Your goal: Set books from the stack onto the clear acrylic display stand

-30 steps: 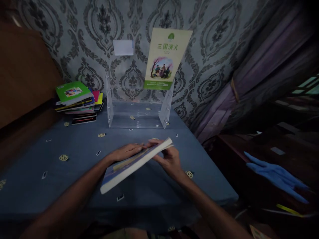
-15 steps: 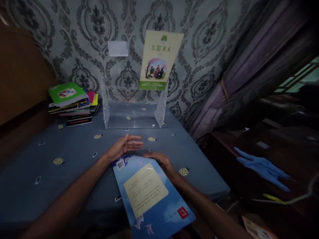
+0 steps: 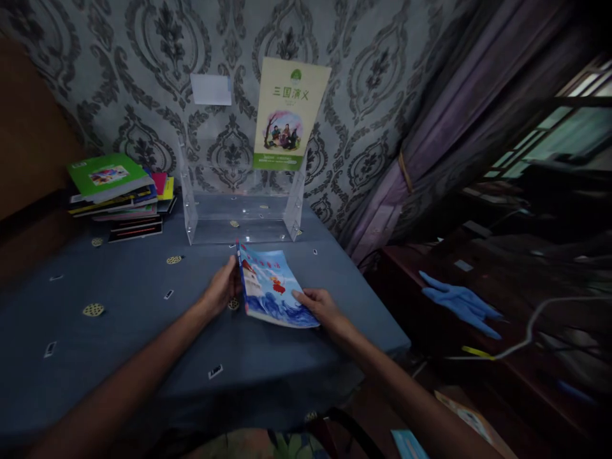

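Note:
A thin blue book [image 3: 275, 290] with a figure in red and dark waves on its cover is held tilted above the table, front cover up. My right hand [image 3: 325, 307] grips its lower right edge, thumb on the cover and fingers beneath. At the spine, my left hand [image 3: 225, 285] closes against the book's left side, its fingers partly hidden behind it. Just beyond the book stands a clear acrylic rack [image 3: 239, 231]. A cream and green book [image 3: 290, 118] rests upright in the rack's upper right part.
Several stacked books [image 3: 117, 191] lie at the table's back left, a green one on top. A white card [image 3: 211, 89] is at the rack's upper left. Right of the patterned blue tablecloth [image 3: 153, 344], a blue glove [image 3: 459, 301] lies on a dark red surface, near a pale cable [image 3: 530, 328].
The book has been turned from its back cover to its front and moved away from me, toward the rack. Both hands now hold it. The view has shifted slightly right.

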A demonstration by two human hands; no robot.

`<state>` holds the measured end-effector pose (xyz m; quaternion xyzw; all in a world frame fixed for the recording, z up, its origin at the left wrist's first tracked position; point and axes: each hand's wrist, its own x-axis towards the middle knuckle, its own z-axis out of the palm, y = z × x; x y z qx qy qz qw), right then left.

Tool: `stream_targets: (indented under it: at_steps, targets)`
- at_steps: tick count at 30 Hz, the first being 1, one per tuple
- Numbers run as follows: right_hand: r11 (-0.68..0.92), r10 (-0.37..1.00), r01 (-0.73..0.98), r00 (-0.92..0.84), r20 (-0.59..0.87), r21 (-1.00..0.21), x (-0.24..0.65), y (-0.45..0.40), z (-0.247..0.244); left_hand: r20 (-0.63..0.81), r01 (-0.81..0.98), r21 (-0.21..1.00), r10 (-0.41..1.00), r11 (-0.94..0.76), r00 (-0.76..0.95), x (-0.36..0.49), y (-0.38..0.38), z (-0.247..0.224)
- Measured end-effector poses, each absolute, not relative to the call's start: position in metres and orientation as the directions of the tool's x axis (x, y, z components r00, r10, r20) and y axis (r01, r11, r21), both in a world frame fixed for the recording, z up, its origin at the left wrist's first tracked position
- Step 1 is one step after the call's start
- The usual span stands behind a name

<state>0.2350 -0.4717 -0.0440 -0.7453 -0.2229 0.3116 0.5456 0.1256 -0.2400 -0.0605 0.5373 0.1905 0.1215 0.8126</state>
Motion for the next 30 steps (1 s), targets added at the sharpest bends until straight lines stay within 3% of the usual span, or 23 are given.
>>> stream_targets:
  at_steps: [3, 8, 11, 13, 17, 21, 23, 27, 30]
  targets:
    - [-0.369, 0.681, 0.063, 0.697, -0.224, -0.927, 0.237, -0.473, -0.049, -0.223, -0.022, 0.904, 0.515, 0.427, 0.827, 0.131, -0.235, -0.063]
    - [-0.374, 0.727, 0.102, 0.649, -0.224, -0.922, 0.240, -0.474, -0.050, -0.122, -0.030, 0.967, 0.566, 0.252, 0.816, 0.132, -0.232, -0.069]
    - [-0.382, 0.732, 0.160, 0.654, -0.192, -0.910, 0.244, -0.474, -0.050, -0.042, 0.004, 0.998, 0.571, 0.068, 0.820, 0.130, -0.226, -0.073]
    - [-0.392, 0.732, 0.206, 0.660, -0.169, -0.897, 0.247, -0.474, -0.050, 0.094, -0.003, 0.988, 0.572, -0.157, 0.815, 0.129, -0.221, -0.074]
    - [-0.403, 0.740, 0.236, 0.653, -0.163, -0.884, 0.251, -0.472, -0.049, 0.363, 0.033, 0.755, 0.459, -0.655, 0.811, 0.128, -0.214, -0.072]
    - [-0.425, 0.730, 0.325, 0.675, -0.107, -0.845, 0.256, -0.474, -0.047, 0.355, 0.074, 0.525, 0.297, -0.848, 0.886, 0.138, -0.214, -0.071]
    - [-0.487, 0.718, 0.448, 0.694, -0.051, -0.750, 0.258, -0.477, -0.043, 0.317, 0.108, 0.458, 0.276, -0.883, 0.907, 0.145, -0.215, -0.071]
    - [-0.663, 0.673, 0.649, 0.735, 0.082, -0.372, 0.257, -0.471, -0.026, 0.313, 0.144, 0.390, 0.278, -0.910, 0.908, 0.152, -0.214, -0.071]
    - [-0.596, 0.751, 0.758, 0.643, 0.152, -0.265, 0.250, -0.442, -0.016, 0.325, 0.145, 0.382, 0.279, -0.913, 0.904, 0.151, -0.214, -0.072]
